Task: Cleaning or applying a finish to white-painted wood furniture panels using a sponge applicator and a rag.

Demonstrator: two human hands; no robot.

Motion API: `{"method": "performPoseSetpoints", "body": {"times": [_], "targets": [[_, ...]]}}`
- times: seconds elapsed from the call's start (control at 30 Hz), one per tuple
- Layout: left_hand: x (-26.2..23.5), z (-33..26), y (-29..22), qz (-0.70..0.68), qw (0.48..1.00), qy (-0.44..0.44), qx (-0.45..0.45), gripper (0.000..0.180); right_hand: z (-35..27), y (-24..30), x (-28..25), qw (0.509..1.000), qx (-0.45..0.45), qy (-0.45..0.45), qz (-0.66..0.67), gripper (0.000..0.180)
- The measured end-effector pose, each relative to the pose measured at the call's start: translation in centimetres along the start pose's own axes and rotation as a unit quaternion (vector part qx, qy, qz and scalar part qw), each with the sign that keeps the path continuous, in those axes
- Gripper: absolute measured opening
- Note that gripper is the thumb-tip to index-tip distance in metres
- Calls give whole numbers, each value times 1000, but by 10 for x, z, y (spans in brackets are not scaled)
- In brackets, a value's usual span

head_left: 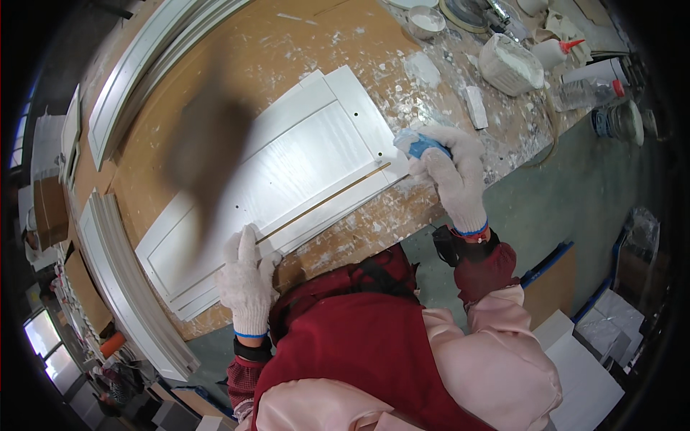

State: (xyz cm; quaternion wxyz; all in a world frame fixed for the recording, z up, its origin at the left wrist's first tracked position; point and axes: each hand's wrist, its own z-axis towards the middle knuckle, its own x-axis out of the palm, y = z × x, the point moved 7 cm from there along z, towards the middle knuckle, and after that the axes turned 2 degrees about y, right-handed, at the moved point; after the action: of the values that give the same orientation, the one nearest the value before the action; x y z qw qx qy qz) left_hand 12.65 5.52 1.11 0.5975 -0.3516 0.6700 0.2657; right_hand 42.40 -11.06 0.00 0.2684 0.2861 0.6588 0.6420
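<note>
A white panel (295, 165) with a recessed face, a brown groove along its near side and small dark holes lies on the worktable, apparently on top of another panel. My left hand (246, 284), in a white knit glove, rests on its near left edge, fingers stretched and thumb apart. At the panel's right end my gloved right hand (456, 169) is closed around a small blue pad (424, 146), whose whitish front end meets the panel's edge. The pad's exact kind does not show. A dark blurred shape (212, 136) close to the camera hides the panel's left middle.
White dust and flakes cover the brown worktable (392, 215). White mouldings (133, 302) stand along its left side. Far right are a tub of white paste (510, 65), a red-tipped bottle (557, 52), a clear bottle (589, 93) and a small white block (475, 107).
</note>
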Motion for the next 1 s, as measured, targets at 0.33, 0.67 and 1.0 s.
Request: {"method": "performPoseSetpoints", "body": {"times": [0.33, 0.67, 1.0], "targets": [[2, 0, 2, 2, 997, 65, -48, 63, 30, 11, 46, 959, 6, 234, -157, 31], [0, -1, 0, -31, 993, 85, -81, 61, 37, 4, 13, 962, 110, 236, -83, 22], [-5, -1, -4, -24, 995, 42, -86, 64, 136, 25, 50, 995, 27, 94, -35, 32]]}}
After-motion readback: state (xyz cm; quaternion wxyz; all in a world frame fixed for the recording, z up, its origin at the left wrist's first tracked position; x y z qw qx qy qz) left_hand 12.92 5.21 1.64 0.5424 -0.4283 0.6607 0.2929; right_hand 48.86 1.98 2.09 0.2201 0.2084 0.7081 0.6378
